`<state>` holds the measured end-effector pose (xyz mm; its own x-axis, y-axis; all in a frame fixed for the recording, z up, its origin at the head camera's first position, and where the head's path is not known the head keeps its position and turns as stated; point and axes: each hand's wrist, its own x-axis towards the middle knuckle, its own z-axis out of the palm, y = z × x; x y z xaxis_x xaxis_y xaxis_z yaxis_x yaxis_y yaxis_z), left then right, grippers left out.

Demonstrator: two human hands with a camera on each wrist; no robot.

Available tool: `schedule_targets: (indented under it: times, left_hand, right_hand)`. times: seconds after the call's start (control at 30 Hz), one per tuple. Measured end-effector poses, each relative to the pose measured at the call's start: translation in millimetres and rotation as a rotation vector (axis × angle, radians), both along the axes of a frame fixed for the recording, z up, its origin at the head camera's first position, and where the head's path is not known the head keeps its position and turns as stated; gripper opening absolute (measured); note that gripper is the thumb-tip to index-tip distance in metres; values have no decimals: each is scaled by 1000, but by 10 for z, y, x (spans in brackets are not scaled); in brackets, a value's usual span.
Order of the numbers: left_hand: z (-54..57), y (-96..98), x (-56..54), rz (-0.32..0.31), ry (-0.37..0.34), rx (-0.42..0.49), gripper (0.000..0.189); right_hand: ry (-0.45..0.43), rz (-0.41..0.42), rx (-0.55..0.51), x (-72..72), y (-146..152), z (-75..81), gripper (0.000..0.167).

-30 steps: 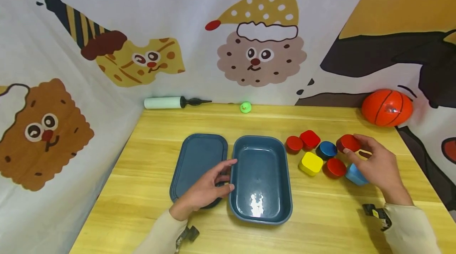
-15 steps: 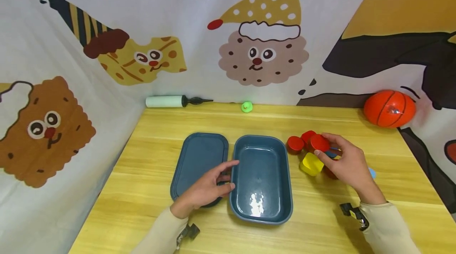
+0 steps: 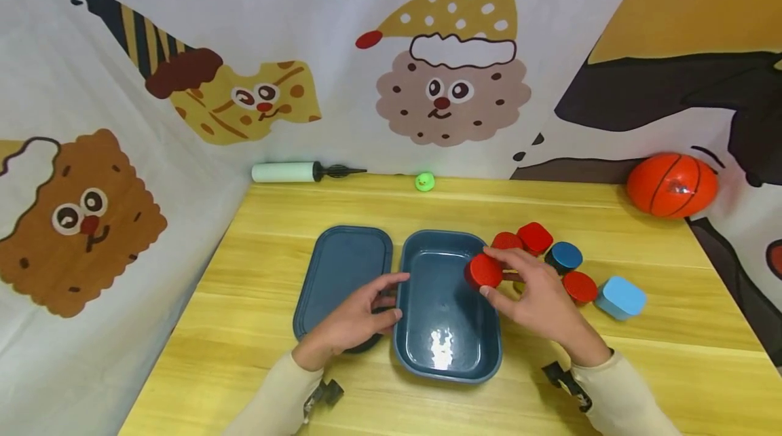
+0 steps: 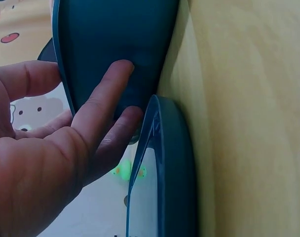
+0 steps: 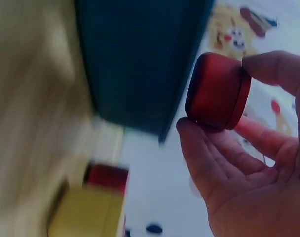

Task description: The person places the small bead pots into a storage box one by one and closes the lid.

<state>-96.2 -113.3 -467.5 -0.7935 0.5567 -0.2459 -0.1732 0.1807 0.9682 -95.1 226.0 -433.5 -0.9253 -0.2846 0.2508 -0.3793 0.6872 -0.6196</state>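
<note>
My right hand (image 3: 540, 297) pinches a small round red pot (image 3: 485, 271) between thumb and fingers, over the right side of a dark blue-grey rectangular box (image 3: 427, 373). In the right wrist view the pot (image 5: 216, 94) is tilted, close to the box's outer wall (image 5: 140, 64). My left hand (image 3: 357, 317) rests against the box's left side, its fingertips on the outer wall and rim. In the left wrist view those fingers (image 4: 98, 106) are nearly straight. The matching lid (image 3: 342, 273) lies flat left of the box, partly hidden by this hand.
Right of the box stand red pots (image 3: 579, 288), a square red one (image 3: 535, 238), a blue one (image 3: 563, 257) and a light blue one (image 3: 620, 297). A yellow pot is mostly hidden. Along the back lie a hand pump (image 3: 286, 172), a green duck (image 3: 425, 181) and an orange ball (image 3: 672, 185).
My right hand has carried the red pot leftward, from beside the light blue pot, across the other pots to above the box. My left hand has stayed at the box's side.
</note>
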Motion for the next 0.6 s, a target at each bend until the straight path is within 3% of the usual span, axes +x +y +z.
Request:
schedule_targets:
  times: [0.23,0.6]
  left_hand:
    - [2,-7,-19,-16,-15,26,65]
    - [-5,-8,-35,-24,-37,47,64]
  right_hand:
    - [-75,174,31,135,-374,-79,65]
    - [-192,376,147,163,-676,-130,54]
